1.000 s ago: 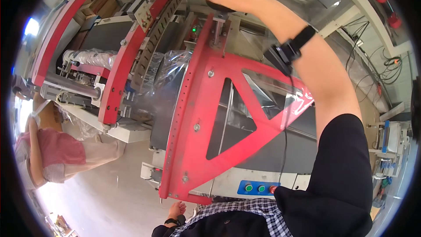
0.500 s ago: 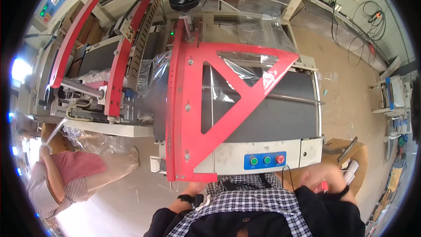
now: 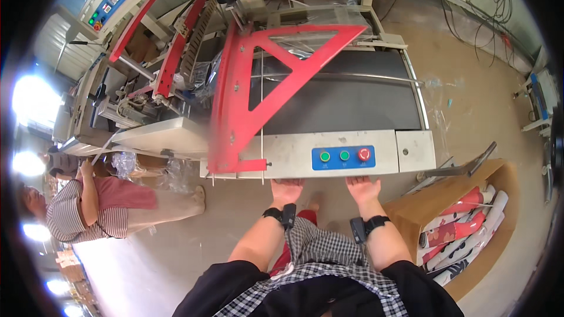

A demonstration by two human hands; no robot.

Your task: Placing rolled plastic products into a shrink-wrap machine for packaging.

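Observation:
My left hand is palm up at the lower front edge of the packing machine, near the foot of its red triangular frame. Farther right along that edge, my right hand lies palm up below the blue button panel. Both hands look open and hold nothing that shows; the fingertips are partly hidden at the edge. Behind the panel lies the dark conveyor belt, crossed by a metal rod.
A cardboard box with several patterned rolls stands at the right. On the left, a person in a striped shirt stands beside another machine with red arms. Clear plastic film lies near that person.
Both my hands have moved forward to the machine's front edge; the right came inward from beside the box. My view has shifted, so the machine sits higher and more of the rolls shows.

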